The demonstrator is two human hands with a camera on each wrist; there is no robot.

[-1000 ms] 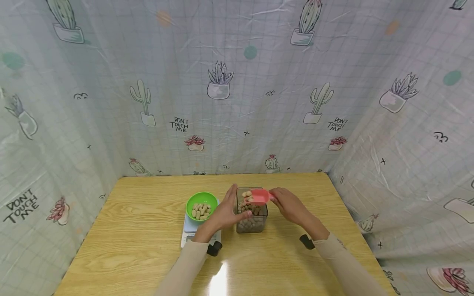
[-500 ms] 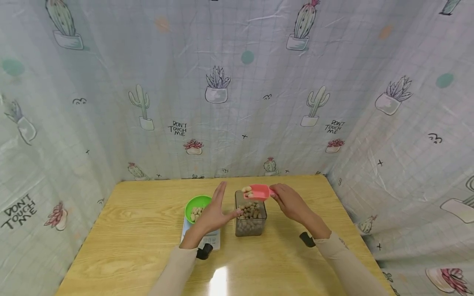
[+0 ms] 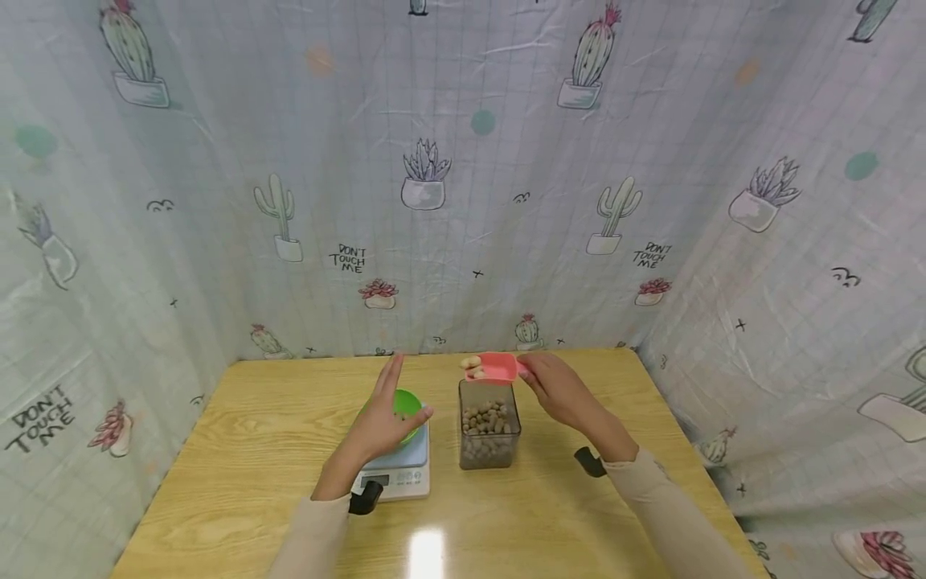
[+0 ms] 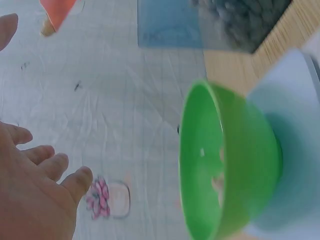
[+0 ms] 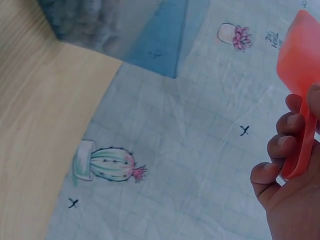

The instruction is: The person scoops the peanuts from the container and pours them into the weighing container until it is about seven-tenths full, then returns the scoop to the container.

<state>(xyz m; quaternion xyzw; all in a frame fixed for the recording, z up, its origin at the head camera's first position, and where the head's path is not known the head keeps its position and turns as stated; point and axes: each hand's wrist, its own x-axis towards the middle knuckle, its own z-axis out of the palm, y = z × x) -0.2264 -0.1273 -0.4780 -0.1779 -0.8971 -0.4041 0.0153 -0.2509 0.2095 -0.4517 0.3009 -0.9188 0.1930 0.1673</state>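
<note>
My right hand (image 3: 563,392) grips the handle of a pink scoop (image 3: 499,367), seen also in the right wrist view with fingers wrapped round the handle. A few peanuts (image 3: 472,367) lie at the scoop's front, above the back of a clear grey container (image 3: 489,462) part filled with peanuts (image 3: 486,418). The left hand (image 3: 376,426), fingers extended and thumb spread, is over a green bowl (image 4: 252,160) and hides much of it in the head view. Some peanuts show inside that bowl. It stands on a white kitchen scale (image 3: 408,482), whose display is too small to read.
A wooden table (image 3: 282,434) carries the scale on the left and the container to its right. Behind and at the sides hangs a curtain (image 3: 477,201) printed with potted cacti. Each wrist wears a black strap-mounted piece (image 3: 365,498).
My left hand has moved left, away from the container and over the green bowl. The scoop with its peanuts has risen from the container and shifted slightly left.
</note>
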